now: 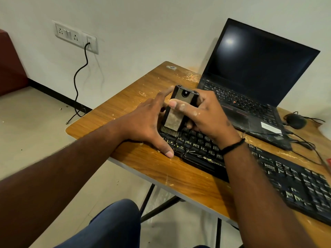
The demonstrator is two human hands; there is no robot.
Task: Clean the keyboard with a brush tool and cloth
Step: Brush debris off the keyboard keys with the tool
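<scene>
Left hand (143, 120) is spread open, holding nothing, thumb pressed on the wooden table (129, 101) at the near left corner of the black keyboard (268, 169), fingertips reaching up beside the brush tool (176, 111). Right hand (206, 115) has the brush body clamped, thumb across its front, fingers wrapped behind, bristles down touching the keyboard's left-end keys. Beyond those fingers sits an open laptop (254, 72), a mouse (295, 120) further right.
</scene>
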